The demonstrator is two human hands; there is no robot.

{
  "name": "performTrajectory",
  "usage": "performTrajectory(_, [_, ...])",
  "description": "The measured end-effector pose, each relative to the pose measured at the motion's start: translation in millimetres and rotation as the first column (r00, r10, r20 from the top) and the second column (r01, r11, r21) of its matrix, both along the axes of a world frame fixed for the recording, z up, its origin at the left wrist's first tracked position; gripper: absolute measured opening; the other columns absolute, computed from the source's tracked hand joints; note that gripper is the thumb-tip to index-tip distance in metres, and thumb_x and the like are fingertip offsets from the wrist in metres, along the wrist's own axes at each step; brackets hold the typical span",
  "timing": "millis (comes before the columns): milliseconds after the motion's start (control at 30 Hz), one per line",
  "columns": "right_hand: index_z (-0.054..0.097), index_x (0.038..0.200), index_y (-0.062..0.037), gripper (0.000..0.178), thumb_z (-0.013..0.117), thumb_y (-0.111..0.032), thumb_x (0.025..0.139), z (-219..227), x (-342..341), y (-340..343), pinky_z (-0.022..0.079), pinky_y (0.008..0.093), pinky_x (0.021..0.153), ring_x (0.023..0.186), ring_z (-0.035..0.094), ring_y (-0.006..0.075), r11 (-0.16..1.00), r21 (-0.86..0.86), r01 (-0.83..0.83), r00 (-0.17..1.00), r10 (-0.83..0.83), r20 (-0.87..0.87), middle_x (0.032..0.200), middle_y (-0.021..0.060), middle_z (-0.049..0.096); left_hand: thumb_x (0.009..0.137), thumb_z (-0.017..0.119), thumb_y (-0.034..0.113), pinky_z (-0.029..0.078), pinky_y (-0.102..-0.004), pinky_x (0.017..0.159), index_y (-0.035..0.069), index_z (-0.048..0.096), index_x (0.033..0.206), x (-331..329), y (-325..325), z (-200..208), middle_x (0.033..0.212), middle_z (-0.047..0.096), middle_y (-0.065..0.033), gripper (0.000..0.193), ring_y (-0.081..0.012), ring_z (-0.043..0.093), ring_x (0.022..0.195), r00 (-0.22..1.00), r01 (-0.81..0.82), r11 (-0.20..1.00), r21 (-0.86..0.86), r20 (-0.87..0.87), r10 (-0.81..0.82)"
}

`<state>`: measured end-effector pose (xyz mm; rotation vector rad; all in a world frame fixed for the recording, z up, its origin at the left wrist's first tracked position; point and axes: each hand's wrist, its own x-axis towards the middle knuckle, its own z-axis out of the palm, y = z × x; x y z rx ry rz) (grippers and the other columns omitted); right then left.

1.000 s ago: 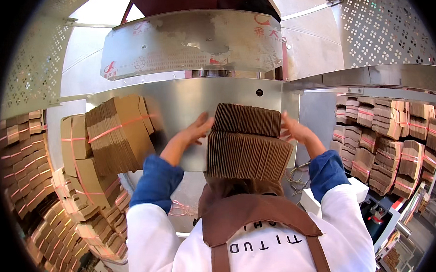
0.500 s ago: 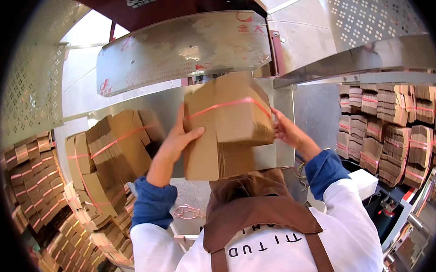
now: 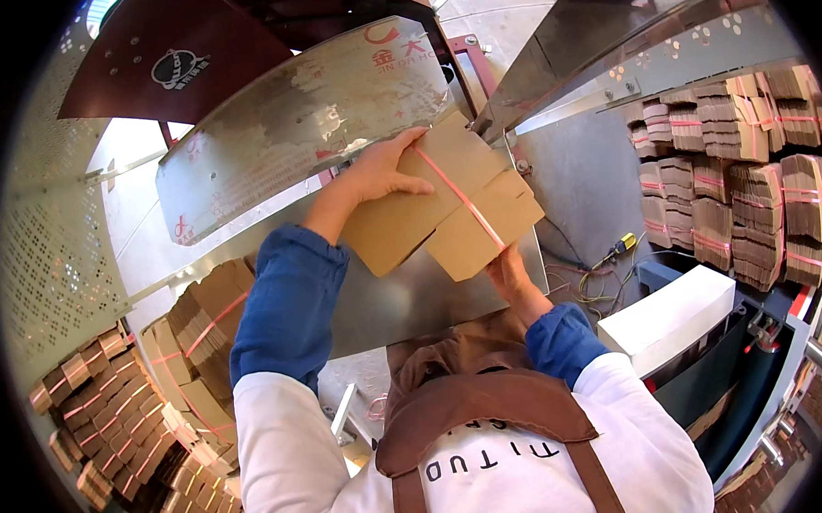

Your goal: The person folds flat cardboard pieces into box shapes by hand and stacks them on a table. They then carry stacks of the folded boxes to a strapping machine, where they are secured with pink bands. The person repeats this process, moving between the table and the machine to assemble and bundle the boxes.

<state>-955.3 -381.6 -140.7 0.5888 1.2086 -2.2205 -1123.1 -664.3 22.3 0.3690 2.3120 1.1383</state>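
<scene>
A bundle of flat brown cardboard blanks (image 3: 400,222), bound with one pink strap (image 3: 459,197), is held over the metal worktop (image 3: 367,300). My left hand (image 3: 385,177) grips its far left side, thumb lying across the top face. At the near right corner my right hand (image 3: 513,278) has its fingers closed on the bundle, close to the strap; part of that hand is hidden beneath the cardboard. The bundle sits turned at a slant, its far corner close to the metal cover plate of the machine.
Ahead stands a dark red machine (image 3: 178,60) with a worn metal plate (image 3: 295,124). Strapped cardboard stacks (image 3: 208,325) lie at the left, and more stacks (image 3: 734,187) fill the right. A white box (image 3: 668,319) and a yellow-handled tool (image 3: 623,244) are on the right.
The bundle has been turned clockwise and shifted slightly right and away, so its strap now runs diagonally. My left hand has moved farther forward; my right hand has come nearer to me.
</scene>
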Motion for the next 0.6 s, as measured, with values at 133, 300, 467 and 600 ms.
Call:
performTrajectory(133, [0.029, 0.150, -0.0174, 0.082, 0.034, -0.075, 0.092, 22.6, 14.4, -32.8, 0.042, 0.0437, 0.102, 0.126, 0.050, 0.0272, 0.989, 0.075, 0.130, 0.989, -0.135, 0.059, 0.146, 0.0053, 0.045, 0.078, 0.078, 0.037, 0.036, -0.0386, 0.109, 0.006, 0.037, 0.147, 16.8, -26.8, -2.4, 0.140, 0.051, -0.0183, 0.086, -0.0314, 0.049, 0.130, 0.998, -0.039, 0.998, 0.045, -0.043, 0.041])
performTrajectory(300, [0.036, 0.143, -0.0130, 0.070, 0.041, -0.065, 0.096, 0.3, 106.9, -45.2, 0.049, 0.0389, 0.089, 0.117, 0.056, 0.0239, 0.921, 0.367, 0.133, 0.977, -0.183, 0.106, 0.133, 0.0102, 0.052, 0.090, 0.067, 0.030, 0.037, -0.0408, 0.109, 0.005, 0.040, 0.146, 157.6, -133.7, 6.9, 0.144, 0.049, -0.0188, 0.067, -0.0314, 0.048, 0.131, 0.935, -0.200, 0.968, 0.151, -0.267, 0.235])
performTrajectory(467, [0.044, 0.137, -0.0056, 0.052, 0.063, -0.031, 0.096, 12.2, 215.6, -166.6, 0.053, 0.0322, 0.079, 0.093, 0.067, 0.0237, 0.829, 0.487, -0.275, 0.955, 0.293, 0.041, 0.125, 0.0121, 0.059, 0.087, 0.056, 0.001, 0.046, -0.0371, 0.101, 0.002, 0.048, 0.140, 349.1, -420.7, 60.7, 0.137, 0.055, -0.0172, 0.053, -0.0275, 0.052, 0.127, 0.807, -0.503, 0.856, -0.119, -0.419, 0.416])
performTrajectory(600, [0.036, 0.146, -0.0064, 0.077, 0.077, -0.021, 0.083, 49.0, 268.3, -369.3, 0.053, 0.0384, 0.088, 0.098, 0.067, 0.0266, 0.403, 0.779, -0.480, 0.532, 0.840, -0.107, 0.137, 0.0185, 0.052, 0.073, 0.065, -0.001, 0.033, -0.0443, 0.112, 0.008, 0.039, 0.146, 459.4, -614.3, 52.7, 0.144, 0.048, -0.0150, 0.078, -0.0303, 0.041, 0.137, 0.767, -0.610, 0.631, -0.479, -0.557, 0.319])
